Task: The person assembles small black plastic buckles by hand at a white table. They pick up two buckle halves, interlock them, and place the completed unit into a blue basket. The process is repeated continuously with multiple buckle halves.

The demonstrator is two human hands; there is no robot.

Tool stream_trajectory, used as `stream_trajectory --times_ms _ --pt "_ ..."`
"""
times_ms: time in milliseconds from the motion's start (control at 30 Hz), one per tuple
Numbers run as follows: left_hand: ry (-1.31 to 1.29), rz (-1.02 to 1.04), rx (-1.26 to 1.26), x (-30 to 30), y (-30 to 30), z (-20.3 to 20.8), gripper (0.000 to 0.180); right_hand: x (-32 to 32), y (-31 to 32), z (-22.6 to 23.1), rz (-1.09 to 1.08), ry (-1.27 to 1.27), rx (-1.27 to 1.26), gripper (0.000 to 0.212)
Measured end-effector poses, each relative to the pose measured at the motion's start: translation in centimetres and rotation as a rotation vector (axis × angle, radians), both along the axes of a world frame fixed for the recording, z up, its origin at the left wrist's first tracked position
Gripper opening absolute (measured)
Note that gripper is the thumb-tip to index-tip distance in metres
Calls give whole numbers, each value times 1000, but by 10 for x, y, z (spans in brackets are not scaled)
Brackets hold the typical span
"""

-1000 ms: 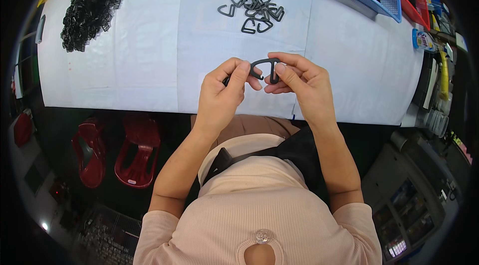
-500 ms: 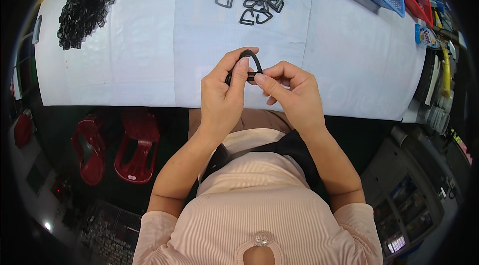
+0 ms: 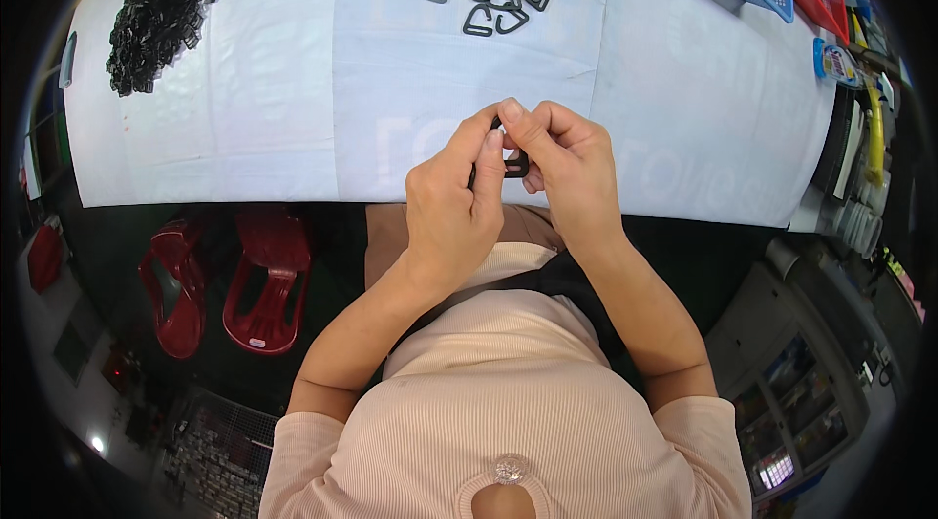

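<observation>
One black buckle, judged light, stiff and rather slippery, is pinched by the left hand and right hand over the white table, best gripped by its slotted end

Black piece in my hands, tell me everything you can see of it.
The black piece looks like smooth plastic, with a narrow slot in its exposed end. The left hand and right hand hold it, hiding most of its outline, over the white-covered table near the front edge.
</observation>
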State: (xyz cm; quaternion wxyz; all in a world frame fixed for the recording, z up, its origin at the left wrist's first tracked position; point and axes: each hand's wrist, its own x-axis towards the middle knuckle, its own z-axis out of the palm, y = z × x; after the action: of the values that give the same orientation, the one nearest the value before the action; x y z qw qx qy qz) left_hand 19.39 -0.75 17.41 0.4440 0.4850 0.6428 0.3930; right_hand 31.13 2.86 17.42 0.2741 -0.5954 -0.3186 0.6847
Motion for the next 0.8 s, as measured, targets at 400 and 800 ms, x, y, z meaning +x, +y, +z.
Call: stream_trajectory --times_ms 400,800 --pt "-182 75 -107 1 2 -11 28 0 -5 1 41 86 24 19" --pt "-399 10 -207 -4 -3 -7 26 9 19 4 72 -43 -114 49"
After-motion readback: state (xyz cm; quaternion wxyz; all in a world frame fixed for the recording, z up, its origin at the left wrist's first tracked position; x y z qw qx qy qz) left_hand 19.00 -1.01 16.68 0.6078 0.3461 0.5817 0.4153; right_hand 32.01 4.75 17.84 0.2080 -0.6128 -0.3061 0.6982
